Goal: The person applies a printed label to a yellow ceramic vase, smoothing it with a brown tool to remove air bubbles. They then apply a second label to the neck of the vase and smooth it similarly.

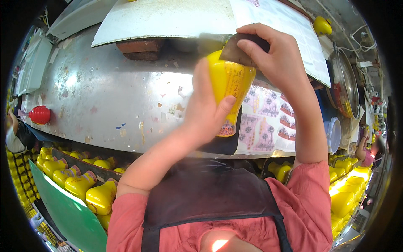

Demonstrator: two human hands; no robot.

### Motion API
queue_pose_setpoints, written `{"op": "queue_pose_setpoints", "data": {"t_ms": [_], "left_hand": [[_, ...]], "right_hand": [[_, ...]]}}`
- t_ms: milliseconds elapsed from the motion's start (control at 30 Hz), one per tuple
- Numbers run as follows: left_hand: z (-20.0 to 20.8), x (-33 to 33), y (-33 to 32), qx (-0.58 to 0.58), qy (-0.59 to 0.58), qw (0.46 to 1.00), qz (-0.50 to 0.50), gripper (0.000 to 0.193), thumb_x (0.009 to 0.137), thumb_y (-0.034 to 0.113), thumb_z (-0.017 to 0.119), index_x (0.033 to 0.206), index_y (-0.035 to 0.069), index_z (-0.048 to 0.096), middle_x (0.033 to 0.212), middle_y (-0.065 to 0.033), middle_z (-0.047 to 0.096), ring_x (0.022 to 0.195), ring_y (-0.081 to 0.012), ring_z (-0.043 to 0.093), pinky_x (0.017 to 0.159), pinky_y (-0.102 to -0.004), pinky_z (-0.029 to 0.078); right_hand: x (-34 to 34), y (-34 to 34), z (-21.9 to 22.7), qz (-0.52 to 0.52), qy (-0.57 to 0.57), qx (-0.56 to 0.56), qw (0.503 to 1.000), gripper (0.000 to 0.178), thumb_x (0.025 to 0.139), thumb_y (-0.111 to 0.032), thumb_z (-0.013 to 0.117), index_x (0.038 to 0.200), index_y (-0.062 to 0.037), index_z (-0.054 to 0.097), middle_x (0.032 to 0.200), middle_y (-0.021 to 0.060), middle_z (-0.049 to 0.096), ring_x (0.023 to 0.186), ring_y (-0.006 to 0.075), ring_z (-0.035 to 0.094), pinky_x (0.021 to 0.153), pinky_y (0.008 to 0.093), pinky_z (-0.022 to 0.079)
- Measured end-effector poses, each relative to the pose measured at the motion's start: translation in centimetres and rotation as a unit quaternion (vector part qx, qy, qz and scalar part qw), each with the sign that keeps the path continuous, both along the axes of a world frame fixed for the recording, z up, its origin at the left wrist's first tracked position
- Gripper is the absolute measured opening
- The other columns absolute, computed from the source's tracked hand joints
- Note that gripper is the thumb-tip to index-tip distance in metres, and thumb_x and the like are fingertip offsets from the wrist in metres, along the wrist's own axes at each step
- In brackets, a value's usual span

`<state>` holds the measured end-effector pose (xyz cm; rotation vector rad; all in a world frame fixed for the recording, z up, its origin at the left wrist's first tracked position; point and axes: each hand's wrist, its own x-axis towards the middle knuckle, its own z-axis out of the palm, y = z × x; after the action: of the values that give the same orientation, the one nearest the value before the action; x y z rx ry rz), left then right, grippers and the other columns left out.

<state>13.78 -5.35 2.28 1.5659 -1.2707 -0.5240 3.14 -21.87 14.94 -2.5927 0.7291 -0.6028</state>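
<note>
A glossy yellow bottle with printed designs leans over the near part of the metal table, its narrower patterned end toward me. My left hand is wrapped round its left side, the thumb across its front; those fingers are partly blurred. My right hand pinches a dark flat scraper between thumb and fingers. The scraper's edge lies against the bottle's upper, wider end. Beside the bottle on the right is a sheet of printed decals with pink patches and dark tree shapes. A dark pad lies under the bottle.
White boards rest across the far side, with a brick beneath. Yellow bottles fill trays at the left and right. A green board, a red ribbed object and a clear plastic tub flank the table. Other people work farther off.
</note>
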Motion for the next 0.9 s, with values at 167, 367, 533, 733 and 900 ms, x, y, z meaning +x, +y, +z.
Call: {"op": "queue_pose_setpoints", "data": {"t_ms": [167, 367, 533, 733, 900], "left_hand": [[-0.4, 0.5, 0.3, 0.003, -0.010, 1.000, -0.010, 0.104, 0.095, 0.039, 0.070, 0.163, -0.003, 0.004, 0.163, -0.0344, 0.021, 0.149, -0.0527, 0.029, 0.122, -0.0519, 0.030], [-1.7, 2.8, 0.5, -0.010, 0.052, 0.996, -0.073, 0.109, 0.087, 0.036, 0.076, 0.167, 0.006, 0.007, 0.166, -0.0266, 0.022, 0.156, -0.0447, 0.022, 0.127, -0.0480, 0.023], [-2.3, 3.8, 1.1, 0.021, 0.260, 0.954, -0.145, 0.103, 0.090, 0.020, 0.072, 0.170, 0.016, 0.008, 0.172, -0.0196, 0.017, 0.159, -0.0347, 0.019, 0.128, -0.0462, 0.021], [-2.6, 3.7, 1.0, 0.003, 0.286, 0.946, -0.154, 0.101, 0.094, 0.016, 0.070, 0.170, 0.023, 0.004, 0.170, -0.0148, 0.026, 0.154, -0.0291, 0.030, 0.125, -0.0427, 0.028], [-2.2, 3.5, 1.4, 0.003, 0.332, 0.930, -0.156, 0.096, 0.095, 0.005, 0.065, 0.171, 0.022, 0.009, 0.171, -0.0117, 0.028, 0.155, -0.0257, 0.029, 0.126, -0.0397, 0.028]], "right_hand": [[1.3, -1.0, -0.1, 0.016, 0.014, -0.099, 0.995, 0.022, 0.092, -0.025, 0.069, 0.103, -0.0080, 0.076, 0.089, 0.0149, 0.076, 0.086, 0.0356, 0.073, 0.078, 0.0428, 0.058], [-0.3, -0.1, -1.0, 0.014, -0.063, -0.137, 0.988, 0.027, 0.094, -0.018, 0.075, 0.118, -0.0079, 0.074, 0.098, 0.0125, 0.078, 0.083, 0.0220, 0.075, 0.078, 0.0310, 0.058], [-4.0, 3.2, -4.6, -0.027, -0.203, -0.046, 0.978, 0.022, 0.085, 0.003, 0.078, 0.104, -0.0033, 0.069, 0.092, 0.0098, 0.074, 0.080, 0.0207, 0.075, 0.075, 0.0294, 0.059], [-7.8, 11.0, -9.9, 0.016, -0.170, -0.109, 0.979, 0.030, 0.075, 0.007, 0.077, 0.096, -0.0098, 0.065, 0.094, 0.0095, 0.072, 0.084, 0.0304, 0.070, 0.075, 0.0407, 0.056], [-7.9, 12.7, -9.6, -0.069, -0.236, 0.011, 0.969, 0.031, 0.076, 0.006, 0.079, 0.100, -0.0092, 0.067, 0.093, 0.0114, 0.073, 0.087, 0.0307, 0.072, 0.076, 0.0421, 0.058]]}}
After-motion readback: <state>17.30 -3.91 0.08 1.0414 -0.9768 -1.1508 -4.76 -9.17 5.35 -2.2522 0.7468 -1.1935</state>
